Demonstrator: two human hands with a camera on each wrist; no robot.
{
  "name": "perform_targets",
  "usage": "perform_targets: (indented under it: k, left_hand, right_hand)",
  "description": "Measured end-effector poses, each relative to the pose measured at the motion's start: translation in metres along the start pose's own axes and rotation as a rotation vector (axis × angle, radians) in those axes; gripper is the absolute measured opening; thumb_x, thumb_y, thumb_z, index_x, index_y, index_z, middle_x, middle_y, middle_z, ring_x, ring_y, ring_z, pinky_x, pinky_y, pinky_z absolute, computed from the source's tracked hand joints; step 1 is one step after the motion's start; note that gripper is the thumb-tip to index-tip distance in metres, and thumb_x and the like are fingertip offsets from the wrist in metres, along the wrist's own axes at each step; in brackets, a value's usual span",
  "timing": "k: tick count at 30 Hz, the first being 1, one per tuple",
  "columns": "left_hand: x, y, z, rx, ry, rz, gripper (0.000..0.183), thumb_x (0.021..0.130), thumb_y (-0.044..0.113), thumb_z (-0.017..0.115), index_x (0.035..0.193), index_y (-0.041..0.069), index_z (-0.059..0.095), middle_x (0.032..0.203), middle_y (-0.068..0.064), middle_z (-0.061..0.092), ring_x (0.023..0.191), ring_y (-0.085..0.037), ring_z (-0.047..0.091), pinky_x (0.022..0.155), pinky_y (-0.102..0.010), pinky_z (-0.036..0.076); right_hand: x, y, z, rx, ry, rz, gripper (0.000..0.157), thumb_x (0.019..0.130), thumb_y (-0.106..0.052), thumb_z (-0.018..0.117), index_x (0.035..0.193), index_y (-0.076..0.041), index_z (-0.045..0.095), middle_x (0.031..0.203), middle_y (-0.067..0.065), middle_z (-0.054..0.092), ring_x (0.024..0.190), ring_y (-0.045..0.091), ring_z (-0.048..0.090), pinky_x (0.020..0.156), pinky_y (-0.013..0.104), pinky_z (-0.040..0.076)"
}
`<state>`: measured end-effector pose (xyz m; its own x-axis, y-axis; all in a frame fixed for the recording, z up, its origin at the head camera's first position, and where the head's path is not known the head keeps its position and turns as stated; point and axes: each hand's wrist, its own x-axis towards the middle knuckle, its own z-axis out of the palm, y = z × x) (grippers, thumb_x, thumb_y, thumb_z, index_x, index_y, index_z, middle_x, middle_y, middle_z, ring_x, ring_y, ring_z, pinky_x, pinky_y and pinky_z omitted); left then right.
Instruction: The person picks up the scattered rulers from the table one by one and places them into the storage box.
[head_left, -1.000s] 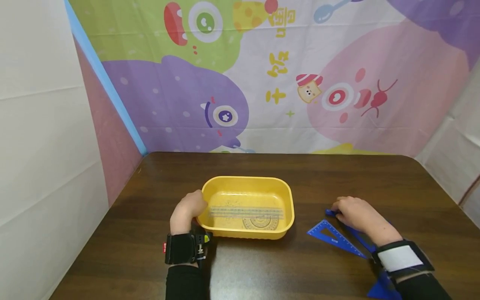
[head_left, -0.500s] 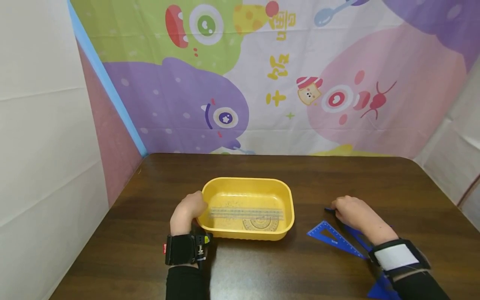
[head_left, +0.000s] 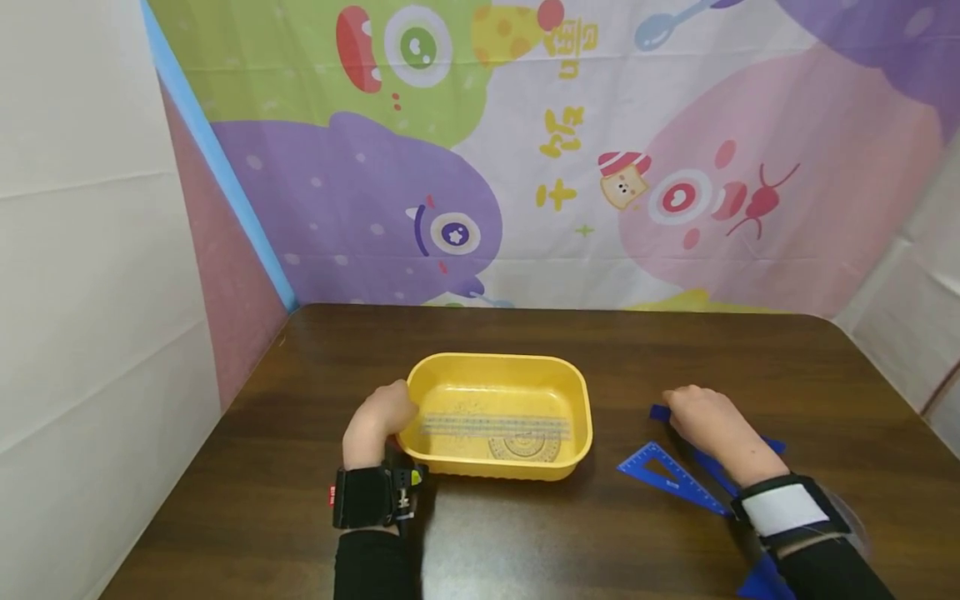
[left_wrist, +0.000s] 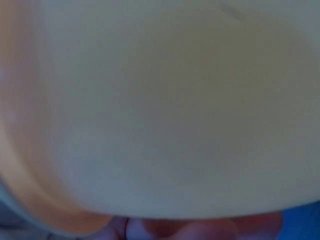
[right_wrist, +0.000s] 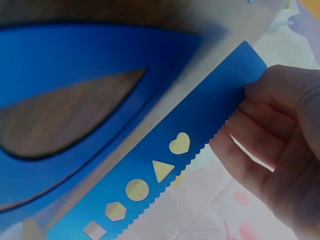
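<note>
Right hand [head_left: 708, 423] is pinching the blue stencil ruler [right_wrist: 155, 145], its length running rightward, away from the yellow tray [head_left: 497, 469] the left hand [head_left: 381, 421] is gripping.

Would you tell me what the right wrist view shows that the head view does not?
Only the right wrist view shows the cut-out shapes and scalloped edge of the blue ruler. Only the head view shows the left hand, clear ruler and protractor. Both show the right hand pinching the blue ruler, a blue set square and the printed backdrop.
</note>
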<state>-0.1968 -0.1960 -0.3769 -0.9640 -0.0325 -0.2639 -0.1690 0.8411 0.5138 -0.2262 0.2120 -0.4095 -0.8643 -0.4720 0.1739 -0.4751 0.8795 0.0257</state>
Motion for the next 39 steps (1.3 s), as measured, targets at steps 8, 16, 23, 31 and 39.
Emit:
perform_targets:
  k: [8, 16, 23, 31, 39]
  left_hand:
    - [0.001, 0.001, -0.002, 0.017, -0.003, 0.001, 0.018, 0.086, 0.003, 0.041, 0.098, -0.005, 0.052, 0.072, -0.013, 0.052, 0.056, -0.023, 0.054, 0.045, -0.03, 0.049]
    - [0.0, 0.0, 0.0, 0.007, -0.004, -0.003, 0.019, 0.086, 0.002, 0.041, 0.1, -0.005, 0.052, 0.073, -0.013, 0.052, 0.056, -0.022, 0.055, 0.044, -0.029, 0.049]
    - [0.001, 0.0, 0.001, 0.015, -0.002, -0.001, 0.02, 0.086, 0.002, 0.041, 0.101, -0.005, 0.052, 0.073, -0.013, 0.052, 0.054, -0.022, 0.055, 0.043, -0.028, 0.049]
    - [0.001, 0.0, 0.001, 0.015, -0.007, -0.002, 0.02, 0.086, 0.002, 0.041, 0.101, -0.006, 0.052, 0.072, -0.013, 0.052, 0.054, -0.022, 0.055, 0.042, -0.028, 0.048]
    - [0.001, 0.0, 0.0, -0.001, -0.009, -0.002, 0.02, 0.085, 0.002, 0.04, 0.101, -0.005, 0.051, 0.073, -0.013, 0.052, 0.053, -0.022, 0.055, 0.046, -0.031, 0.05]
  right_hand:
    - [0.006, -0.009, -0.012, 0.012, 0.06, -0.031, 0.008, 0.072, 0.001, 0.06, 0.075, -0.005, 0.056, 0.066, 0.006, 0.056, 0.06, 0.026, 0.057, 0.049, 0.04, 0.045]
    - [0.01, -0.028, -0.028, 0.025, 0.099, -0.042, 0.011, 0.071, 0.002, 0.061, 0.078, -0.005, 0.055, 0.071, 0.006, 0.058, 0.062, 0.027, 0.058, 0.051, 0.042, 0.046]
    - [0.014, -0.05, -0.043, 0.004, 0.172, -0.108, 0.019, 0.07, 0.006, 0.065, 0.087, -0.003, 0.059, 0.077, 0.008, 0.06, 0.065, 0.025, 0.06, 0.052, 0.037, 0.049]
    - [0.02, -0.067, -0.046, 0.021, 0.285, -0.18, 0.024, 0.071, 0.007, 0.066, 0.093, -0.001, 0.063, 0.08, 0.008, 0.06, 0.067, 0.025, 0.06, 0.057, 0.036, 0.051]
    - [0.027, -0.083, -0.044, -0.013, 0.354, -0.264, 0.024, 0.071, 0.004, 0.067, 0.094, -0.001, 0.064, 0.075, 0.008, 0.057, 0.064, 0.023, 0.057, 0.057, 0.033, 0.05]
